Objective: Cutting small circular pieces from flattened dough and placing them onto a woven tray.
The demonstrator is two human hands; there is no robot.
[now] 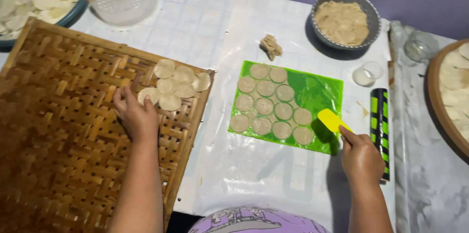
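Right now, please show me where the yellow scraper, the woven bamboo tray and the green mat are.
yellow scraper (329,119), head view, middle of its flat blade.
woven bamboo tray (63,130), head view, a bare part of the weave.
green mat (317,90), head view, a bare part right of the dough discs.

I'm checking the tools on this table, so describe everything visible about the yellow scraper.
The yellow scraper is a small flat tool that looks like plastic, with a rounded rectangular blade and a narrower end running into the right hand, which grips it by the fingers. It lies tilted, blade pointing up and left, over the lower right corner of the green mat, close to the nearest dough round. Whether the blade touches the mat cannot be told. It looks clean and undamaged.
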